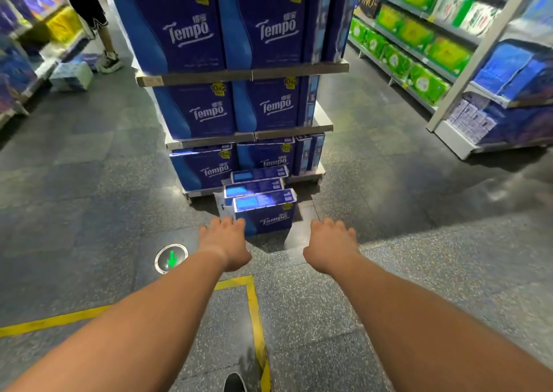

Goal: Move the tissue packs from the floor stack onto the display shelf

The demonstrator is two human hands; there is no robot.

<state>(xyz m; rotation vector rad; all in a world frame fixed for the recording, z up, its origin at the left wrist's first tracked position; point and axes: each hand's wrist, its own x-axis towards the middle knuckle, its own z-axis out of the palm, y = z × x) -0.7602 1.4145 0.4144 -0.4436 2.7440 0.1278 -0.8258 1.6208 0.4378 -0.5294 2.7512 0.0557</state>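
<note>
Tissue pack [264,213] sits between left hand [223,242] and right hand [330,243].

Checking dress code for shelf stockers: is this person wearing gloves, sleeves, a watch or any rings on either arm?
No gloves on the left hand or the right hand. Both forearms are bare with no sleeves in view. No watch, band or ring shows on either.

Bystander [89,8]: cut off above the waist by top edge. Display shelf [242,74]: top tier cropped. Right-hand shelf goods [419,41]: blurred, labels unreadable.
</note>
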